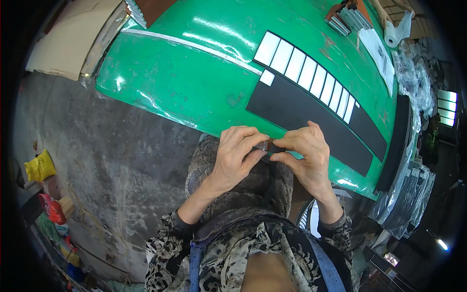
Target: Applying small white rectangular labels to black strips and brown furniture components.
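Clock centred between hands; 12 o'clock points away from worker. Small clear piece [261,145] at centre, just short of near edge of green desk [160,82]. Left hand [236,156]: thumb and fingers pinch piece. Right hand [307,153]: thumb and forefinger narrow, just beside piece; cannot tell grip. Plain black strip [311,124]: 2 o'clock. White-celled black strip [323,86]: 1 o'clock. Yellow bag [40,166]: floor, 9 o'clock.

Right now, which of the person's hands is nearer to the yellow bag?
The left. The left hand is by the green table, well to the right of the yellow bag; the right hand is even farther right.
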The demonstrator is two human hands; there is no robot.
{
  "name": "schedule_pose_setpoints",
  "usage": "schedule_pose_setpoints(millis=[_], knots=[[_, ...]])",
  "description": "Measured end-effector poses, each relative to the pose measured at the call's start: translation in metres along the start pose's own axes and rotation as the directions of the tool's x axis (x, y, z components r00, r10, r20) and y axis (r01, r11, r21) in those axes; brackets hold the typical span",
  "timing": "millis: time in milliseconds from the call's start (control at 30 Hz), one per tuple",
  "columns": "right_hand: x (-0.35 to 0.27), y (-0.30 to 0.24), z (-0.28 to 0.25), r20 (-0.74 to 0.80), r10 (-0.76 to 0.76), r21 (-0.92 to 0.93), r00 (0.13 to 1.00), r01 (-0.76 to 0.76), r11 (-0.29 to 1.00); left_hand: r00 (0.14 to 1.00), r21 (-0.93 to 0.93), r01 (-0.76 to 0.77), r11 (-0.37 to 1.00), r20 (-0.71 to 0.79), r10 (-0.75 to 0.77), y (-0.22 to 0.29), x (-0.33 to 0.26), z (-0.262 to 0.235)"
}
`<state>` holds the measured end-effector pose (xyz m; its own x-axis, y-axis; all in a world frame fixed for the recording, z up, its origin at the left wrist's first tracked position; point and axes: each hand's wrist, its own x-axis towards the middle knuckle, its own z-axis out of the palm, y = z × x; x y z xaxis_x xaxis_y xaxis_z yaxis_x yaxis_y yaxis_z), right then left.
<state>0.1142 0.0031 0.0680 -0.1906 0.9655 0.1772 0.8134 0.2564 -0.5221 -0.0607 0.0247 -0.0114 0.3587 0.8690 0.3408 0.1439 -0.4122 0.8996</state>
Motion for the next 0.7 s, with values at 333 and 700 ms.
schedule_pose_setpoints(millis=[333, 700], knots=[[-0.006, -0.004, 0.011, -0.113, 0.067, 0.057, 0.991, -0.061, 0.997, 1.0, 0.002, 0.0, 1.0, -0.008, 0.0, -0.003, 0.0, 0.001], [-0.014, -0.007, 0.023, -0.214, 0.162, 0.137, 0.963, -0.134, 0.981, 0.999, 0.005, -0.029, 1.0, -0.022, 0.029, -0.004, -0.001, 0.003]])
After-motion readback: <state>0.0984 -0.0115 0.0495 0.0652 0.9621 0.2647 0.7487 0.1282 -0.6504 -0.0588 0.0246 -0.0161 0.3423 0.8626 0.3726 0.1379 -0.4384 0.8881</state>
